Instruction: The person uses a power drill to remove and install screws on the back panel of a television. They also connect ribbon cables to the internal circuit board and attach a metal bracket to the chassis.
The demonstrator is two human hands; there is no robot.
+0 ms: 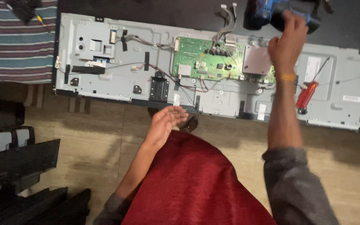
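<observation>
A flat television lies face down with its back cover off, showing a grey metal chassis (pixel 105 79) and a green circuit board (pixel 205 60) with wires. My right hand (pixel 288 39) reaches over the far edge and grips a blue and black power drill (pixel 267 12). My left hand (pixel 167 121) hovers palm up over the floor just in front of the chassis, fingers apart; small dark bits may lie in the palm, too small to tell. A red-handled screwdriver (pixel 307 93) rests on the chassis right of my right forearm.
A striped rug (pixel 17 46) lies at the far left. Black plastic panels and a stand (pixel 17 166) are stacked on the tiled floor at the lower left. A red cloth (pixel 196 183) covers my lap. A silver shield plate (pixel 257 60) sits beside the board.
</observation>
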